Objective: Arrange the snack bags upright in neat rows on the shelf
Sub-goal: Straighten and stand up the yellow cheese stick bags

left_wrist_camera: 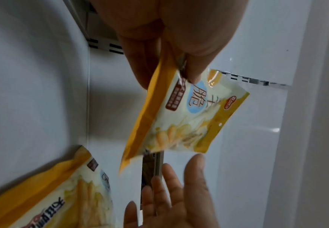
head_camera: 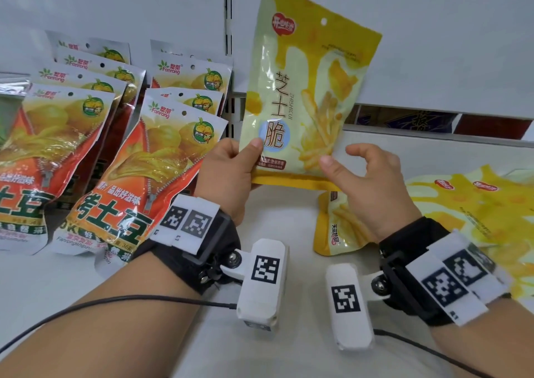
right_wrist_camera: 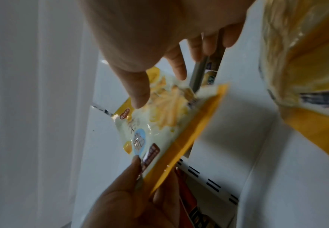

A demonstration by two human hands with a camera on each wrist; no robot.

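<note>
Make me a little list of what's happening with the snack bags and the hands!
held bag: yellow cheese-stick bag, upright in the air
left hand: pinches the held bag's bottom left corner
right hand: open, by the bag's bottom right corner
standing bags: orange potato bags, two rows, on the left
lying bags: more yellow bags, flat on the shelf

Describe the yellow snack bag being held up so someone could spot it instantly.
On the white shelf, right of the orange potato-snack bags, one pale yellow cheese-stick bag is raised upright. The left hand pinches its bottom corner; unlike the same yellow bags lying flat, it is off the shelf.
</note>
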